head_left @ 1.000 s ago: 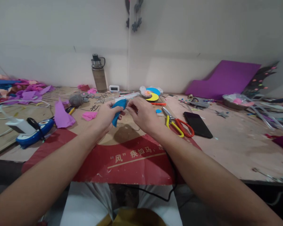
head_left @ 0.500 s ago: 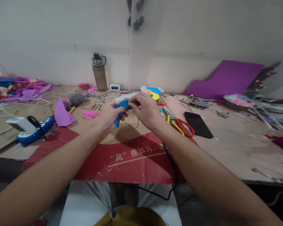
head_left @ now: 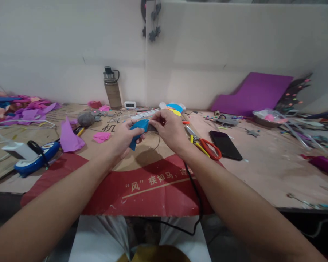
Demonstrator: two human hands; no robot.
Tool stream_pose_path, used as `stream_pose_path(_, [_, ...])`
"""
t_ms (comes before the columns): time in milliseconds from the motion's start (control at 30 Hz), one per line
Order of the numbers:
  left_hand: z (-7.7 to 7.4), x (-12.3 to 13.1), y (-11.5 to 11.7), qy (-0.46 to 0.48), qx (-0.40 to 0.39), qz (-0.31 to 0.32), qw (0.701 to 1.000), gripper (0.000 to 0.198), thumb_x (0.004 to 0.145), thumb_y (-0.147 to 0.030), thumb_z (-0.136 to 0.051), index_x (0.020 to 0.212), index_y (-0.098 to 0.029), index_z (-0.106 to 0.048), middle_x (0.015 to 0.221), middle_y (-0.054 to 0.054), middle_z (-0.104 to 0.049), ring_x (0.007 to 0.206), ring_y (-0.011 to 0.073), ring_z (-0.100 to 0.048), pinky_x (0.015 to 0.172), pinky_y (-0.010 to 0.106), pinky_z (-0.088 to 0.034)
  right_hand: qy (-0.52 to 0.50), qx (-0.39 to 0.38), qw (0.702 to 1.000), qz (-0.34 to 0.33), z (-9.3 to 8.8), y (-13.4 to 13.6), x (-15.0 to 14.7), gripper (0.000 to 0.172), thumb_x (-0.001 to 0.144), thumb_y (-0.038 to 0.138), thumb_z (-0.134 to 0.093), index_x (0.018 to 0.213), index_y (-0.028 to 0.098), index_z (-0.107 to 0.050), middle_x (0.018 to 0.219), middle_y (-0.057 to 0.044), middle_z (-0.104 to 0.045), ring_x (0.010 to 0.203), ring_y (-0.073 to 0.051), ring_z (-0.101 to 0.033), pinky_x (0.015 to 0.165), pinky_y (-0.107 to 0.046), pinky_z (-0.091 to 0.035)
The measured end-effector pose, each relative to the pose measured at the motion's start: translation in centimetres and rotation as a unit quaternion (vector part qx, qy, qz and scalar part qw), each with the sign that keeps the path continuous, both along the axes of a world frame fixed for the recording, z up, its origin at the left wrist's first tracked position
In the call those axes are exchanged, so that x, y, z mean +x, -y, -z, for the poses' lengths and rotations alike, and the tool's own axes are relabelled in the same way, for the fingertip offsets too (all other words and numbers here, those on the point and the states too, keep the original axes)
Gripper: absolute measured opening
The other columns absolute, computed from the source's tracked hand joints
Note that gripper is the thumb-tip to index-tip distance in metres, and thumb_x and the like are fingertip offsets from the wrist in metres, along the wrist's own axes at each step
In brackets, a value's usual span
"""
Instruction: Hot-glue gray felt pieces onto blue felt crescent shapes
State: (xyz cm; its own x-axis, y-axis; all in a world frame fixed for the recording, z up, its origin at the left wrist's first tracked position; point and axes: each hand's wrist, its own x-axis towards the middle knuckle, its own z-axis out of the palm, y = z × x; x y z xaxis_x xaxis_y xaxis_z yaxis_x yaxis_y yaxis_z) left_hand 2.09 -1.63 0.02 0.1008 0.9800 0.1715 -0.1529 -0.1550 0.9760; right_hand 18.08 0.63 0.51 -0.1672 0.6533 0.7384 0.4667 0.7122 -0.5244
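My left hand (head_left: 127, 136) is closed around a small blue piece of thin, felt-like sheet (head_left: 138, 129), whose pointed lower end sticks out below the fingers. Thumb and fingertips of my right hand (head_left: 168, 129) pinch the upper right corner of that piece. A small dark grey bit shows beside the right fingertips; what it is I cannot tell. From there a thin dark strand (head_left: 159, 143) curves down toward the cardboard. Both hands are raised over the brown and red cardboard (head_left: 153, 196).
Right of my hands lie red-handled scissors (head_left: 211, 149), a yellow-handled tool (head_left: 201, 148) and a black phone (head_left: 225, 145). On the left are a grey yarn ball (head_left: 86, 119), purple scraps (head_left: 70, 136) and a blue power strip (head_left: 38, 160). A bottle (head_left: 113, 91) stands behind.
The blue piece has turned in my left hand and now shows a broader, flatter face. My right fingers stay at its corner. The whole view has shifted slightly.
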Motion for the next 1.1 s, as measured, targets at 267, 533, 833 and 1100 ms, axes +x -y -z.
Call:
stream_pose_path(267, [0.63,-0.27,-0.20,-0.107,0.038,-0.038,0.993,0.018,0.066,-0.028,-0.071,0.073,-0.015,-0.059,0.054,-0.003,-0.052,0.047,0.0075,-0.044,0.046,0.022,-0.032,-0.014,-0.034,0.999,-0.015,-0.15,-0.15,0.11,0.012,0.081,0.024,-0.064,0.073,0.019,-0.057,0.073,-0.001,-0.059,0.069,-0.013,-0.051,0.066,-0.029,-0.040])
stream_pose_path(533, [0.92,-0.56,-0.56,-0.106,-0.003,-0.027,0.994,0.021,0.064,-0.029,-0.073,0.069,-0.015,-0.058,0.055,-0.003,-0.052,0.048,0.0075,-0.042,0.046,0.022,-0.029,-0.048,-0.112,0.991,-0.062,-0.57,-0.22,0.19,0.014,0.082,0.025,-0.060,0.071,0.017,-0.057,0.065,0.002,-0.054,0.060,-0.010,-0.046,0.061,-0.027,-0.037])
stream_pose_path(833, [0.66,-0.61,-0.38,-0.114,-0.016,0.005,0.993,0.019,0.065,-0.029,-0.073,0.070,-0.015,-0.060,0.055,-0.003,-0.052,0.049,0.0077,-0.042,0.048,0.023,-0.028,-0.069,-0.169,0.979,-0.093,-0.58,-0.46,0.22,0.020,0.082,0.029,-0.058,0.067,0.018,-0.052,0.060,0.004,-0.048,0.057,-0.009,-0.043,0.056,-0.024,-0.035])
stream_pose_path(1100, [0.80,-0.99,-0.49,-0.107,0.025,0.024,0.994,0.019,0.067,-0.029,-0.073,0.072,-0.016,-0.060,0.056,-0.005,-0.047,0.049,0.0069,-0.038,0.048,0.023,-0.026,-0.128,-0.330,0.914,-0.197,-0.20,-0.46,0.17,0.020,0.085,0.032,-0.054,0.070,0.020,-0.048,0.056,0.006,-0.044,0.045,-0.006,-0.038,0.041,-0.020,-0.031])
